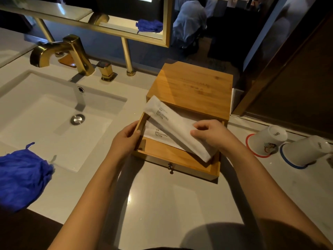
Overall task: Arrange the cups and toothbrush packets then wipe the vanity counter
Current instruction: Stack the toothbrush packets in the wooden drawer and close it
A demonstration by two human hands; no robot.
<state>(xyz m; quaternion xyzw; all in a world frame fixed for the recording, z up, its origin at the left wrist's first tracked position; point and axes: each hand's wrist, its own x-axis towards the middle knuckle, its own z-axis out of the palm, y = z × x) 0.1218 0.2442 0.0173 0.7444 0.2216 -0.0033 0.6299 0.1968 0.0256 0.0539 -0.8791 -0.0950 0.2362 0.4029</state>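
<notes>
Bare arms (pixel 86 195) first: left hand (pixel 126 139) grips the drawer (pixel 162 156) at its nine-o'clock edge, steadying it; right hand (pixel 210 134) pinches a packet (pixel 173 123), seemingly to lay inside.

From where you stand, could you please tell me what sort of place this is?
Probably a hotel bathroom vanity: a white sink under a gold faucet, a gold-framed mirror above the counter, and a wooden drawer holding sealed toothbrush packets printed BRUSHING TEETH.
</notes>
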